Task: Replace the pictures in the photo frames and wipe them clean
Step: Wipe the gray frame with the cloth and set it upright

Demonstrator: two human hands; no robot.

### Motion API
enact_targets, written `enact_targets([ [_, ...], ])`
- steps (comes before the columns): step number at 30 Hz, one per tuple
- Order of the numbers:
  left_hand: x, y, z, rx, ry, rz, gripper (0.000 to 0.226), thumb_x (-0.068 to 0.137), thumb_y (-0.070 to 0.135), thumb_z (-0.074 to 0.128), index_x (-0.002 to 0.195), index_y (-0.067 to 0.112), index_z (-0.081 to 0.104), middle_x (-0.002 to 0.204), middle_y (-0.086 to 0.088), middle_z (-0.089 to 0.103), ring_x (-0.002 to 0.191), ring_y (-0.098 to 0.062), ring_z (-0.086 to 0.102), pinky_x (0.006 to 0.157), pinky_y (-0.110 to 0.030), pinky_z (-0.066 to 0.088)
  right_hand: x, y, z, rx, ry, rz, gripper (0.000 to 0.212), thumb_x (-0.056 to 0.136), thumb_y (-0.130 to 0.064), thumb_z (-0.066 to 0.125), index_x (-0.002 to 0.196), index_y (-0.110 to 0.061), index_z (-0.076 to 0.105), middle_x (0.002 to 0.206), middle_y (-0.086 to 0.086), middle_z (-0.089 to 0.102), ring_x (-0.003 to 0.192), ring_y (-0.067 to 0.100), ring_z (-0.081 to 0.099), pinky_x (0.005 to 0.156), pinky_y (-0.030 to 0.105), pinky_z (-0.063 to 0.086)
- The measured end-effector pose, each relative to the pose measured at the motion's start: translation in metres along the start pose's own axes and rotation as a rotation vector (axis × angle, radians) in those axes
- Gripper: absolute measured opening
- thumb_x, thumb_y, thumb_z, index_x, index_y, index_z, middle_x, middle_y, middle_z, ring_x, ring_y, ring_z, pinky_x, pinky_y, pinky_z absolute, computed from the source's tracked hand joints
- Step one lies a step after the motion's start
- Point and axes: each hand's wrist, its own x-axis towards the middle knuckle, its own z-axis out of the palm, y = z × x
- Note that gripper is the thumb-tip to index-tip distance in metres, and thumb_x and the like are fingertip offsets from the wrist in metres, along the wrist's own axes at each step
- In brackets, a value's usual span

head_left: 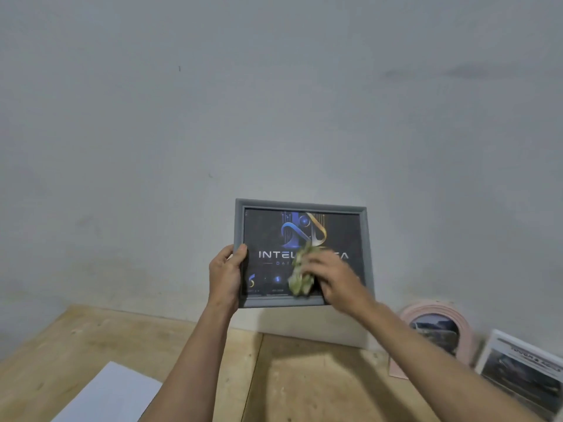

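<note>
Wiping step: left hand (227, 274) grips the grey frame (300, 205) by its left edge, held up before the wall; right hand (333, 277) clutches a cloth (300, 280) on the glass; next, sweep the remaining glass

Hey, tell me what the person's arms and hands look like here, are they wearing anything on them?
Both forearms are bare as far as the picture shows: no sleeves, gloves or watch in view. The left hand and right hand show no rings or markings that I can make out, though the right one is blurred.
</note>
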Motion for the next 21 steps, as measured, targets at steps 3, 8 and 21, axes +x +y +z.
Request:
enact_targets([
  [3, 0.003, -0.001, -0.017, 0.050, 0.047, 0.022, 0.015, 0.097, 0.014, 0.061, 0.092, 0.002, 0.068, 0.072, -0.006, 0.072, 0.058, -0.015, 0.066, 0.056, -0.026, 0.054, -0.028, -0.003, 0.011, 0.275, -0.279, 0.204, 0.048, 0.077, 0.013, 0.052, 0.094, -0.026, 0.074, 0.110, -0.011, 0.066, 0.107, 0.009, 0.057, 0.097, 0.029, 0.042],
  [8, -0.007, -0.003, -0.014, 0.032, 0.004, -0.002, 0.019, 0.098, 0.014, 0.059, 0.081, 0.008, 0.065, 0.069, -0.005, 0.071, 0.057, -0.016, 0.065, 0.049, -0.023, 0.052, 0.030, -0.009, -0.045, 0.499, 0.055, 0.306, 0.051, 0.080, 0.014, 0.054, 0.088, -0.034, 0.070, 0.100, -0.010, 0.071, 0.104, 0.008, 0.063, 0.096, 0.021, 0.043],
  [21, -0.004, -0.002, -0.010, -0.068, 0.078, -0.043, 0.021, 0.094, 0.012, 0.063, 0.073, 0.010, 0.065, 0.069, -0.013, 0.067, 0.059, -0.024, 0.061, 0.058, -0.032, 0.052, 0.003, -0.046, 0.013, 0.292, -0.241, 0.072, 0.034, 0.075, 0.006, 0.059, 0.091, -0.022, 0.071, 0.103, -0.009, 0.070, 0.100, 0.009, 0.059, 0.093, 0.030, 0.046],
])
